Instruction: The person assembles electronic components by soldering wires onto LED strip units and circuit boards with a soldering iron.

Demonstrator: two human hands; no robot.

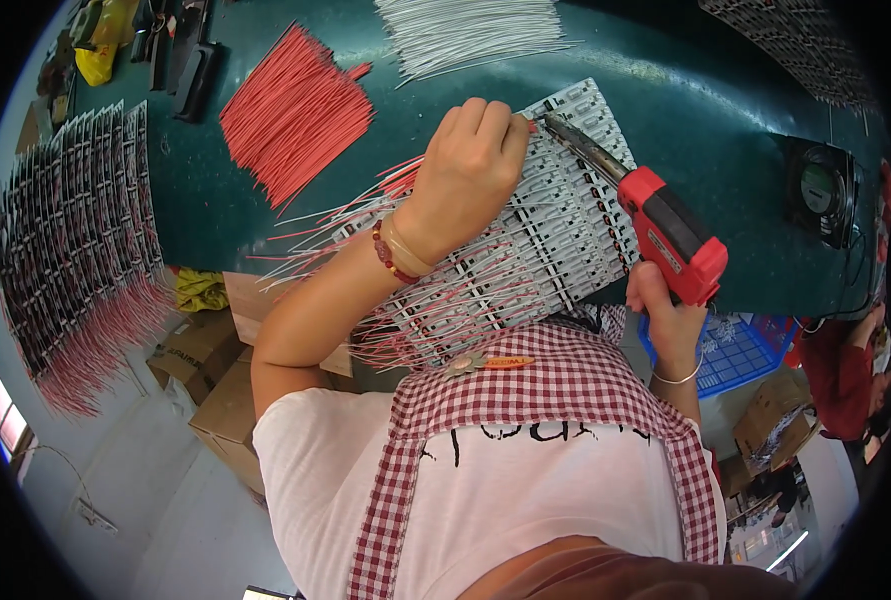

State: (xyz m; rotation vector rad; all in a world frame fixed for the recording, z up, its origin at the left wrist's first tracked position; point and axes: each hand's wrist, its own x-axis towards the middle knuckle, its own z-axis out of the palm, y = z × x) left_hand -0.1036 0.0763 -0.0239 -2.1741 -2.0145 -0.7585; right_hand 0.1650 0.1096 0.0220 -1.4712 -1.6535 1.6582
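A panel of pale circuit boards (597,125) lies at a slant in front of me, with red and white wires (405,335) trailing from its near and left parts. My left hand (468,172) is closed above the panel's upper left side. A bit of red wire (532,126) shows at its fingertips; how many wires it holds is hidden. My right hand (671,318) grips the lower end of a red and black soldering gun (673,235). The gun's metal tip points up and left, close beside the left fingertips.
A bundle of red wires (300,110) and one of white wires (470,32) lie on the green table (190,180). More wired panels (80,240) stand at the left. A black round device (820,190), a blue basket (730,365) and cardboard boxes (227,405) are around. Another person's red sleeve (827,375) shows at right.
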